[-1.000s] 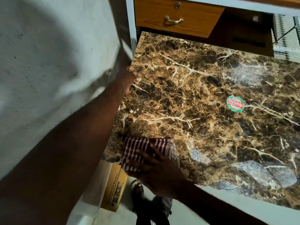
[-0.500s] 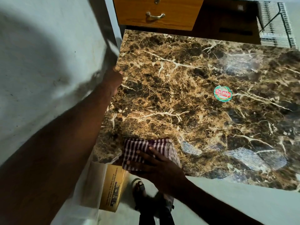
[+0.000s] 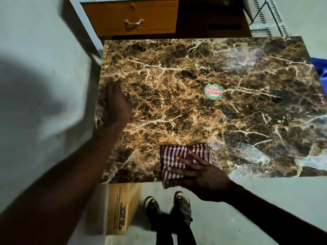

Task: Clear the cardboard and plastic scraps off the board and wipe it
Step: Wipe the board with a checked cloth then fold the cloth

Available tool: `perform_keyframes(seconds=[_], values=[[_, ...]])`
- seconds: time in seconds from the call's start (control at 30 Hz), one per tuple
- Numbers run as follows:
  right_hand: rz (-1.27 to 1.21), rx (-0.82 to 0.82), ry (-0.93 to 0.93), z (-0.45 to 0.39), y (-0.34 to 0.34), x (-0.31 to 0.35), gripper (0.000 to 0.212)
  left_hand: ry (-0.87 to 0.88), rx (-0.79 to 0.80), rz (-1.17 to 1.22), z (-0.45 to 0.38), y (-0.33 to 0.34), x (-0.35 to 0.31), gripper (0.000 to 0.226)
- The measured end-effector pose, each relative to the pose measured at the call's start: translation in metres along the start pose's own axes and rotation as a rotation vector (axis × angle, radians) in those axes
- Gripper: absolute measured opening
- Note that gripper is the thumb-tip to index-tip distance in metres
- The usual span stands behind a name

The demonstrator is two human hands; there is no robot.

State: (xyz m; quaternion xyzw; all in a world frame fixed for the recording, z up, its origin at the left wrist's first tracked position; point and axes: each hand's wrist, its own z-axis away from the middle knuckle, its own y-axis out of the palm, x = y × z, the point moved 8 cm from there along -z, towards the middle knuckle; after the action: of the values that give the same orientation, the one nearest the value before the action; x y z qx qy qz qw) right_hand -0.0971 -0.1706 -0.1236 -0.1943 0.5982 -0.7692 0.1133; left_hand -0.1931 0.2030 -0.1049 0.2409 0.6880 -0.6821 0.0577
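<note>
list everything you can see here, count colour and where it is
board: one, brown marble pattern, centre
sticker: one, round, red and green, on the board
cloth: one, maroon and white striped, near edge of the board
drawer: one, orange wood with metal handle, beyond the board
cardboard box: one, yellow-brown, on the floor below the board's near-left corner
wire rack: one, white, top right
blue thing: one, right edge, unclear
sandalled feet: two, on the floor
left hand: fingers straight, over the board's left edge
right hand: flat, presses the cloth

The brown marble-patterned board (image 3: 194, 110) lies flat and bare; a striped maroon-and-white cloth (image 3: 178, 154) rests flat at its near edge.
</note>
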Motion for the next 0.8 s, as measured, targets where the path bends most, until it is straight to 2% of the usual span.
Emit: perform_keyframes(seconds=[0.03, 0.1, 0.2, 0.3, 0.5, 0.63, 0.8], values=[[0.009, -0.023, 0.031, -0.002, 0.003, -0.001, 0.048, 0.131, 0.002, -0.009, 0.019, -0.006, -0.029, 0.070], [-0.022, -0.037, 0.049, -0.007, 0.002, 0.003, 0.048, 0.253, 0.031, 0.009, 0.045, 0.005, -0.064, 0.072], [-0.073, -0.045, 0.106, -0.010, 0.002, -0.002, 0.049, 0.306, 0.100, 0.033, 0.059, 0.026, -0.086, 0.057], [-0.129, -0.037, 0.198, -0.024, -0.002, -0.013, 0.049, 0.361, 0.074, 0.090, 0.062, 0.030, -0.100, 0.040], [-0.149, 0.014, 0.274, -0.081, -0.025, -0.078, 0.053, 0.319, 0.158, 0.244, 0.044, 0.025, -0.097, 0.032], [-0.102, 0.014, 0.274, -0.117, -0.043, -0.131, 0.054, 0.321, 0.155, 0.250, 0.037, 0.024, -0.098, 0.028], [-0.125, 0.013, 0.262, -0.109, -0.042, -0.124, 0.055, 0.281, 0.170, 0.228, 0.035, 0.023, -0.097, 0.030]])
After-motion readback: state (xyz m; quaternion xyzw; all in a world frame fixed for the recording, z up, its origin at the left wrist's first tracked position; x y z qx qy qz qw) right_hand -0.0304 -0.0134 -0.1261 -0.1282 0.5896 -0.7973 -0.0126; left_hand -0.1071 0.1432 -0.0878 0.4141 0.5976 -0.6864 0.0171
